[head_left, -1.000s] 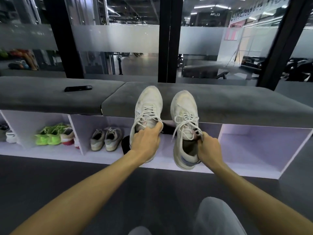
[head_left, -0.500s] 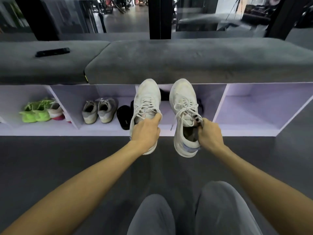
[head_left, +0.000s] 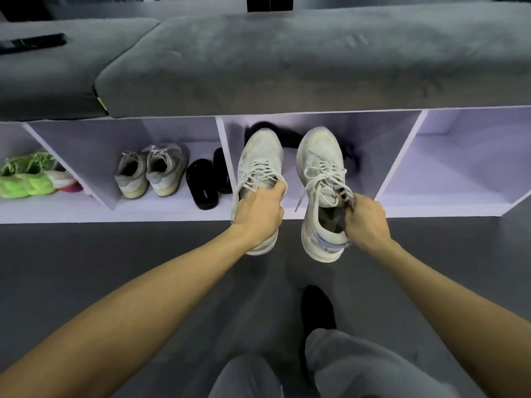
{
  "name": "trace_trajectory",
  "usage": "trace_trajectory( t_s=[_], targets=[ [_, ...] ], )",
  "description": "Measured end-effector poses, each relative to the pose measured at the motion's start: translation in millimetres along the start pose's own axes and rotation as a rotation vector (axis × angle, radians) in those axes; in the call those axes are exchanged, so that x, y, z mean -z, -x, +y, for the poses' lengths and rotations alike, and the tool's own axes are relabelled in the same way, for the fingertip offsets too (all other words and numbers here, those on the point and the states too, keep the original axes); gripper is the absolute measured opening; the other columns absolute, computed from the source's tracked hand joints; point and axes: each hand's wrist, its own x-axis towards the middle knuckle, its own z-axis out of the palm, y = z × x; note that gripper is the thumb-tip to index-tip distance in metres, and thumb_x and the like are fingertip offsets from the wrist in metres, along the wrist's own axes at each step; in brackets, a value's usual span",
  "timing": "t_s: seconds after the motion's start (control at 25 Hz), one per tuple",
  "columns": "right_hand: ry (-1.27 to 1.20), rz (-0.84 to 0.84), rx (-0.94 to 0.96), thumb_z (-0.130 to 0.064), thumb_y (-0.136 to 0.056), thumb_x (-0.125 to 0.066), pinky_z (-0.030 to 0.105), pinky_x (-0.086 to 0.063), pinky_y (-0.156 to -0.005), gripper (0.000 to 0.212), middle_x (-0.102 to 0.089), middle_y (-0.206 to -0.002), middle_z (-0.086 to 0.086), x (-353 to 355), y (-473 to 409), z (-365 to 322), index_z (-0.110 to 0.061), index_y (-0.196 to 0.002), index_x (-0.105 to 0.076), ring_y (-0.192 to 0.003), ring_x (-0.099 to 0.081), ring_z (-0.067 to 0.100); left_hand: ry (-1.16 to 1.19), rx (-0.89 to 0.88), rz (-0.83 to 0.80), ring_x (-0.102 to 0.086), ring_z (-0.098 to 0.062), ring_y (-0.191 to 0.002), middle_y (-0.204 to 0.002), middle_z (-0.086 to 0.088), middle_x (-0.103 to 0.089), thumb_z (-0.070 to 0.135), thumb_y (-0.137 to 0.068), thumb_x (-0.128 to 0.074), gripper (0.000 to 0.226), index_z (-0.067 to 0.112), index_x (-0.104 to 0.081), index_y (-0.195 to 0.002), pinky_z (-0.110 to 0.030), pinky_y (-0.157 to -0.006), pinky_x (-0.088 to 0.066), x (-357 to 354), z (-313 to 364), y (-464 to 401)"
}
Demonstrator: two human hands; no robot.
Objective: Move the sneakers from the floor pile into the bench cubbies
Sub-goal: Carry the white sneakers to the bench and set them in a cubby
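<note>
Pair held side by side, toes pointed into middle cubby (head_left: 382, 145) of bench (head_left: 287, 67). Left white sneaker (head_left: 260, 156) gripped at collar by left hand (head_left: 258, 214); right white sneaker (head_left: 320, 168) pinched at tongue by right hand (head_left: 366, 218). Fingers closed on both. Long axes lined with opening, heels outside over floor; something dark spotted at cubby back, straight push in probably needed.

Bare forearms, no sleeves showing; grey trousers (head_left: 359, 366) and what seems a black shoe (head_left: 316, 308).
</note>
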Motion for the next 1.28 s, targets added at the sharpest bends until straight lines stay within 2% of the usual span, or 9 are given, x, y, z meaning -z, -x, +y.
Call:
trace_trajectory(
  t_s=[0.08, 0.24, 0.4, 0.68, 0.84, 1.0, 1.28],
  targets=[
    [0.003, -0.02, -0.004, -0.006, -0.087, -0.039, 0.036, -0.034, -0.061, 0.012, -0.063, -0.086, 0.023, -16, -30, 6, -0.009, -0.079, -0.047, -0.07, -0.047, 0.036, 0.004, 0.019, -0.026, -0.055, -0.04, -0.083, -0.086, -0.015, -0.055, 0.012, -0.085, -0.047, 0.025, 0.017, -0.044, -0.109, -0.041, -0.076, -0.042, -18, -6, -29],
    [0.027, -0.019, -0.03, -0.007, -0.087, -0.042, 0.036, -0.036, -0.063, 0.017, -0.064, -0.092, 0.027, -54, -89, 18, 0.0, -0.092, -0.056, -0.084, -0.056, 0.045, -0.035, 0.048, -0.063, -0.057, -0.04, -0.092, -0.093, -0.014, -0.06, 0.015, -0.088, -0.046, 0.026, 0.019, -0.042, -0.113, -0.043, -0.089, -0.044, -57, -23, -82],
    [0.049, -0.044, -0.054, -0.006, -0.087, -0.046, 0.035, -0.034, -0.065, 0.023, -0.065, -0.1, 0.027, -103, -149, 27, 0.0, -0.102, -0.061, -0.092, -0.057, 0.045, -0.02, 0.054, -0.084, -0.059, -0.04, -0.092, -0.099, -0.016, -0.062, 0.011, -0.089, -0.048, 0.029, 0.016, -0.043, -0.117, -0.041, -0.069, -0.043, -100, -43, -138],
    [0.048, -0.13, -0.103, -0.014, -0.09, -0.05, 0.037, -0.04, -0.071, 0.024, -0.06, -0.11, 0.027, -176, -232, 30, -0.001, -0.107, -0.059, -0.1, -0.056, 0.044, 0.01, 0.073, -0.095, -0.061, -0.037, -0.093, -0.101, -0.012, -0.064, 0.015, -0.089, -0.053, 0.023, 0.014, -0.049, -0.111, -0.036, -0.065, -0.038, -159, -78, -214],
    [0.074, -0.182, -0.127, -0.019, -0.091, -0.052, 0.039, -0.044, -0.077, 0.026, -0.059, -0.114, 0.025, -194, -261, 31, -0.004, -0.112, -0.057, -0.104, -0.055, 0.042, -0.014, 0.124, -0.134, -0.061, -0.036, -0.096, -0.106, -0.012, -0.062, 0.019, -0.091, -0.054, 0.024, 0.018, -0.046, -0.114, -0.035, -0.065, -0.039, -185, -92, -239],
    [0.086, -0.187, -0.123, -0.014, -0.09, -0.049, 0.04, -0.045, -0.081, 0.027, -0.058, -0.117, 0.024, -204, -279, 28, -0.007, -0.115, -0.057, -0.107, -0.054, 0.042, -0.038, 0.132, -0.154, -0.059, -0.039, -0.099, -0.113, -0.015, -0.059, 0.017, -0.093, -0.049, 0.028, 0.02, -0.042, -0.12, -0.037, -0.064, -0.037, -201, -89, -251],
    [0.076, -0.182, -0.203, -0.012, -0.091, -0.045, 0.039, -0.045, -0.086, 0.031, -0.058, -0.12, 0.023, -208, -282, 31, -0.009, -0.119, -0.057, -0.112, -0.053, 0.04, 0.002, 0.051, -0.147, -0.058, -0.041, -0.1, -0.113, -0.015, -0.058, 0.016, -0.091, -0.05, 0.033, 0.02, -0.042, -0.123, -0.038, -0.063, -0.036, -200, -72, -257]
  ],
)
